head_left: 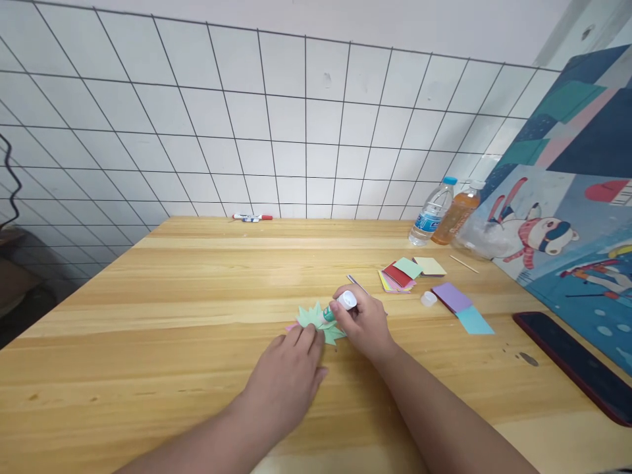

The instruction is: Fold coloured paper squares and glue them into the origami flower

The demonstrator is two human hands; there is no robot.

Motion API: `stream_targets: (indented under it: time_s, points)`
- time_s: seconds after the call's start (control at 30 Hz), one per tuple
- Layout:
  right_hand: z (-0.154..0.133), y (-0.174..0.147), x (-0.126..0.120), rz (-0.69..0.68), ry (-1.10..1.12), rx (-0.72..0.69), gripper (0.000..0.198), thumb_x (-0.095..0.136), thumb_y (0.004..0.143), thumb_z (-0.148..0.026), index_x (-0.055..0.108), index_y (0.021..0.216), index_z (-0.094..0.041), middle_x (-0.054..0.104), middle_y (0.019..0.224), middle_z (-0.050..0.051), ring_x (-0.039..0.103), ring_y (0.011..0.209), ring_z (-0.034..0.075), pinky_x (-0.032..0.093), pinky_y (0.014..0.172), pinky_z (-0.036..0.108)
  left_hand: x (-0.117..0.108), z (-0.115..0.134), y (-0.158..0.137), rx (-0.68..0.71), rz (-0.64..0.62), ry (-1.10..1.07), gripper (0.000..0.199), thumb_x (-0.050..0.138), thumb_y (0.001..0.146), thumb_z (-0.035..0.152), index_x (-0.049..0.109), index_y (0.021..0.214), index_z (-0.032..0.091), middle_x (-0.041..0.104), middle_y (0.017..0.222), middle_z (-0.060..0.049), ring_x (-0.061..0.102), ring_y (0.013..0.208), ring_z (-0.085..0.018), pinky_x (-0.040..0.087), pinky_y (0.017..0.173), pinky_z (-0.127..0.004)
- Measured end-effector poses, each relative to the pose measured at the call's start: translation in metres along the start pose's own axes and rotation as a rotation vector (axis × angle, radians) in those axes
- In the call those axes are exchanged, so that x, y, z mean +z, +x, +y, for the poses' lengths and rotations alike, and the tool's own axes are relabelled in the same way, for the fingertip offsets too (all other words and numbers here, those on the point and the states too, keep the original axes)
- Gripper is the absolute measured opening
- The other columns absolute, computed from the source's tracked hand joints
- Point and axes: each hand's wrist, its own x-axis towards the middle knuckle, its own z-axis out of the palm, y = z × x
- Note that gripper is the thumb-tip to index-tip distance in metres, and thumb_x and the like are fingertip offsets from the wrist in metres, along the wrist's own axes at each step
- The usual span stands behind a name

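A pale green paper cutout (309,315) with pointed, leaf-like edges lies on the wooden table, and a bit of pink paper (291,326) peeks out at its left side. The fingers of my left hand (289,368) are stretched out and rest on the cutout's near edge. In my right hand (370,324) is a glue stick (347,301) with a white base and a green band, tilted so its tip meets the cutout. The tip itself is too small to make out. Behind my right hand, a thin pen-like stick (356,284) is partly hidden.
Right of my hands lie stacked coloured paper squares (399,274), a translucent cap (428,299), purple and blue paper (459,305) and a phone (573,362). Two bottles (434,214) stand at the back right, near a printed panel (567,210). Markers (252,217) lie along the tiled wall.
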Motion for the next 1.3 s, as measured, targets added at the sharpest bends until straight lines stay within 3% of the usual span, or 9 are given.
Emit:
stream_targets:
  time_s: [0.23,0.8,1.13,1.3]
  points:
    - [-0.001,0.001,0.008,-0.12,-0.157,-0.085,0.02,0.048,0.085,-0.04,0.055,0.086,-0.02,0.057,0.063,-0.002,0.05,0.054,0.011,0.034,0.054,0.021,0.011,-0.001,-0.002,-0.05,-0.012,-0.028,0.044,0.044,0.088,0.034,0.046,0.128,0.018,0.05,0.129,-0.012,0.044,0.114,-0.031,0.039,0.09,-0.044]
    - [0.001,0.005,0.017,-0.212,-0.297,-0.086,0.025,0.048,0.086,-0.045,0.056,0.091,-0.022,0.06,0.067,-0.002,0.052,0.059,0.013,0.033,0.057,0.022,0.007,-0.006,0.0,-0.044,-0.018,-0.156,0.039,0.048,0.085,0.035,0.049,0.122,0.022,0.051,0.124,-0.01,0.043,0.114,-0.028,0.031,0.097,-0.044]
    - [0.004,0.007,0.02,-0.186,-0.346,-0.094,0.024,0.05,0.086,-0.046,0.055,0.091,-0.023,0.059,0.065,-0.002,0.052,0.058,0.013,0.03,0.055,0.022,0.005,-0.006,0.0,-0.019,-0.001,-0.122,0.042,0.05,0.084,0.036,0.048,0.123,0.021,0.053,0.119,-0.009,0.043,0.113,-0.028,0.022,0.104,-0.048]
    - [0.004,0.008,0.019,-0.189,-0.369,-0.107,0.023,0.05,0.086,-0.044,0.054,0.091,-0.023,0.061,0.069,-0.001,0.054,0.061,0.014,0.031,0.056,0.023,0.005,-0.007,0.0,-0.013,0.009,-0.098,0.04,0.049,0.084,0.036,0.05,0.121,0.021,0.054,0.117,-0.009,0.043,0.111,-0.028,0.024,0.102,-0.047]
